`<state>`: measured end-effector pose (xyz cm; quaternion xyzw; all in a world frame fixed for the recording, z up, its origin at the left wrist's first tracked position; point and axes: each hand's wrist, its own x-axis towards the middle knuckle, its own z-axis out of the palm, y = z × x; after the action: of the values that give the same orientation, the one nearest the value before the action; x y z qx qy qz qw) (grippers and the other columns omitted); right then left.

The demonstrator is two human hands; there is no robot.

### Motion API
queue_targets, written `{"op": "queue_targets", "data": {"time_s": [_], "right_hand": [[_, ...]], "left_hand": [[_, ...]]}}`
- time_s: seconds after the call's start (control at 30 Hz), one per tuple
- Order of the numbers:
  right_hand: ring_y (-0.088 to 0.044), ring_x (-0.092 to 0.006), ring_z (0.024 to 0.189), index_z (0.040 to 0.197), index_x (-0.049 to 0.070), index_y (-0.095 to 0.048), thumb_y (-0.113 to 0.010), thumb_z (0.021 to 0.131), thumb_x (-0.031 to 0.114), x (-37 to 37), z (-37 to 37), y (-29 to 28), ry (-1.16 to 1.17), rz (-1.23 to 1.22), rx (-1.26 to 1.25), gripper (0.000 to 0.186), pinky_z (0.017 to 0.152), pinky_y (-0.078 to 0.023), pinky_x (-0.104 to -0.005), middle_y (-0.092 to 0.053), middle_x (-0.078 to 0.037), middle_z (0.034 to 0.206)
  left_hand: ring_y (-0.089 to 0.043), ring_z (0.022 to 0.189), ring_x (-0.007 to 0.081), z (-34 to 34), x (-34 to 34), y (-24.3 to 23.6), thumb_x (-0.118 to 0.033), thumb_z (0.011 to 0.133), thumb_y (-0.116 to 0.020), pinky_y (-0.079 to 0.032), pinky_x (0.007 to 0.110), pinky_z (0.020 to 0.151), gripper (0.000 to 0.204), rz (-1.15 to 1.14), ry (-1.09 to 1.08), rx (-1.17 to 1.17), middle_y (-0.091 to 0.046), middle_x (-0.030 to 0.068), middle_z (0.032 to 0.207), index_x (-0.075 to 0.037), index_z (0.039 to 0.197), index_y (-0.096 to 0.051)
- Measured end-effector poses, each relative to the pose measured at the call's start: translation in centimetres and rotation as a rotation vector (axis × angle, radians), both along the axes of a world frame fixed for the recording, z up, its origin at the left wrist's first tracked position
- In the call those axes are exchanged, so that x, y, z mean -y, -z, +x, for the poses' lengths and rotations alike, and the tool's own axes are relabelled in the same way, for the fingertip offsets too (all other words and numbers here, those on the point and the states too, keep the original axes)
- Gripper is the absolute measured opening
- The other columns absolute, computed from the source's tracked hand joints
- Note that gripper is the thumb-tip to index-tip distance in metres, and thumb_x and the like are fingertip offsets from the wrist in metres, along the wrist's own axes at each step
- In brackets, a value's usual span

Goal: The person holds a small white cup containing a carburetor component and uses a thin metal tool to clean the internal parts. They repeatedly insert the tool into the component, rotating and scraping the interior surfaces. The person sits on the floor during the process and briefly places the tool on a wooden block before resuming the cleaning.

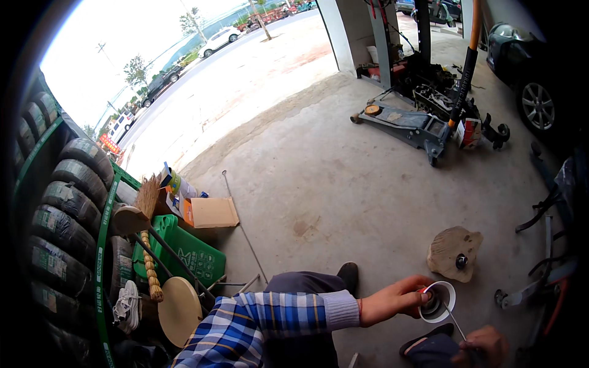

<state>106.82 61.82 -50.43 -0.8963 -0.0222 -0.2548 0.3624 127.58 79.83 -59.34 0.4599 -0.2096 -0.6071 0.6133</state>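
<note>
My left hand [396, 302], at the end of a plaid sleeve with a grey cuff, is closed around a white cup [450, 298]. The cup is tilted so its mouth shows, and something dark and grey lies inside. Low at the right, my right hand [486, 346] grips a thin metal rod [454, 320], whose far end reaches into the cup. The hand covers the rod's other end, so its kind does not show. Beyond the cup, a rough wooden block [446, 248] sits on the floor with a small dark round part [461, 261] on it.
At the left stand racked tyres [64, 230], a green bin [199, 257], a broom [148, 199], a round stool [180, 311] and a cardboard box [211, 212]. A floor jack [402, 122] and engine parts lie far right, near a dark car [537, 104]. A long rod [244, 227] lies on the floor.
</note>
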Motion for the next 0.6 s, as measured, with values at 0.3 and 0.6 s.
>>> {"op": "queue_targets", "data": {"time_s": [0.3,0.6], "right_hand": [[-0.061,-0.0184,0.056,0.101,0.007,-0.051,-0.084,0.077,0.030,2.3,1.8,1.9,-0.133,-0.018,0.155,0.046,0.046,-0.048,-0.0280,-0.063,-0.008,0.073],[-0.058,-0.0170,0.055,0.100,0.005,-0.050,-0.085,0.074,0.032,2.9,2.6,2.3,-0.124,0.116,0.310,0.052,0.050,-0.053,-0.0308,-0.061,-0.010,0.072]], "left_hand": [[-0.051,0.122,0.0186,0.2,1.0,0.3,-0.035,0.094,-0.058,-0.040,0.035,0.105,0.061,0.031,-0.032,0.049,-0.055,0.0106,0.131,0.000,0.141,-0.041],[-0.054,0.115,0.0181,0.1,1.2,-1.5,-0.029,0.095,-0.059,-0.043,0.034,0.101,0.054,0.036,-0.024,0.096,-0.058,0.0110,0.124,0.003,0.137,-0.045]]}}
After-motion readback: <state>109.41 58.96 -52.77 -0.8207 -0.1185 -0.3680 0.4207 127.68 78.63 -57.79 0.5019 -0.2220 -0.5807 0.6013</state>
